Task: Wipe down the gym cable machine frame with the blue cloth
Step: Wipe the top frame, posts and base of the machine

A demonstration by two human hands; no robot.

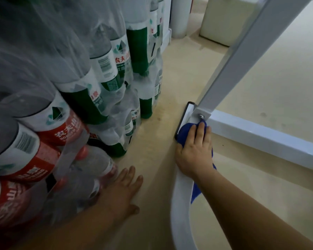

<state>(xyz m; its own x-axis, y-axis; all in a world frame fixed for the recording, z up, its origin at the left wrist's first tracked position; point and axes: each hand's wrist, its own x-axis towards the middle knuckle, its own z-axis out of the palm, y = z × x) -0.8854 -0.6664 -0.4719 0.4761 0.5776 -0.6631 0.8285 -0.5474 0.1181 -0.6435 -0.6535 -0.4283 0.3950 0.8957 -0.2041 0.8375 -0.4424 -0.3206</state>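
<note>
Blue cloth (185,131) is being pressed onto the frame rail (181,195) by the right hand (195,154), fingers extended; the left hand (123,186), fingers flat, is apparently bracing against the floor (152,127).

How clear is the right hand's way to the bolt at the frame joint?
Likely yes: the right hand, pressing the blue cloth on the frame, has fingertips just below the bolt; nothing lies between.

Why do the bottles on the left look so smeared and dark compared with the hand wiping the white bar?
Head view: the wrapped bottles sit close to the wide-angle lens, so they blur and lie in dim shade; the right hand pressing the blue cloth is sharper and better lit; a glare streak runs along the white bar.
</note>
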